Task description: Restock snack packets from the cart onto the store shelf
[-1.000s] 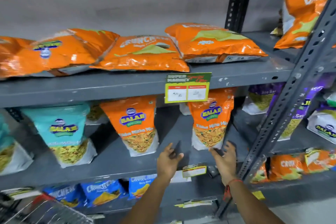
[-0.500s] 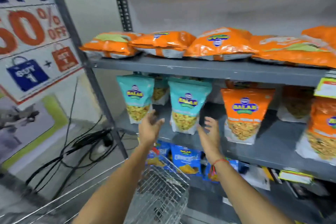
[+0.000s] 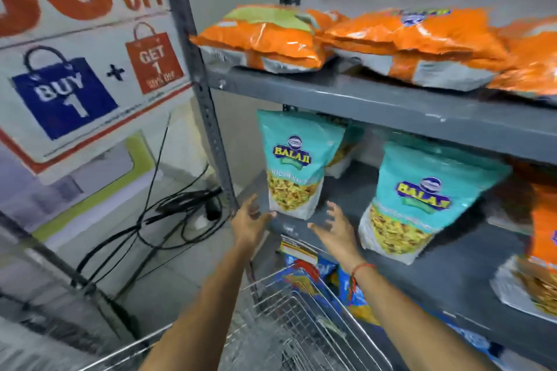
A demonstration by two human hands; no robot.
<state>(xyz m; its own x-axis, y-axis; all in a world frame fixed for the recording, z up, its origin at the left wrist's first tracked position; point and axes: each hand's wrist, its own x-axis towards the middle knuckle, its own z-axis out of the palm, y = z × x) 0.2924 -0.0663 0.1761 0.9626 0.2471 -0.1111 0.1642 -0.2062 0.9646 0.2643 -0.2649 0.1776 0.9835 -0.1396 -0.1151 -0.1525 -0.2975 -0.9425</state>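
Reaching toward the middle shelf [image 3: 346, 238] of a grey metal rack, both bare hands are hovering on either side of a teal Balaji snack pouch [image 3: 297, 164] standing upright at the shelf's left end. The left hand [image 3: 248, 224] is sitting just beside the pouch's lower left corner, fingers loosely spread and curled toward it, the fingertips at or very near the bottom edge; whether they are actually touching cannot be told. The right hand [image 3: 333, 227] is hanging open below and to the right of the same pouch, fingers splayed and apart from it, gripping nothing. A red thread bracelet [image 3: 361, 267] is circling the right wrist.

A second teal Balaji pouch [image 3: 422, 205] is leaning on the same shelf to the right, well apart from the first, and another teal packet [image 3: 342, 153] is peeking out behind the first one. At the far right edge, an orange pouch [image 3: 542, 226] is showing only in part. On the upper shelf [image 3: 361, 99], large orange snack bags [image 3: 271, 36] are lying flat, side by side and overlapping.

Below the arms, the wire cart [image 3: 295, 325] is standing against the rack, its basket looking blurred, so its contents cannot be made out. Blue snack packets [image 3: 349, 289] are sitting on the lower shelf just behind the cart's rim. To the left of the rack's upright post [image 3: 208, 117], a promotional poster [image 3: 78, 69] reading "BUY 1 + GET 1" is covering the wall, and black cables [image 3: 168, 214] are trailing across the floor beneath it.
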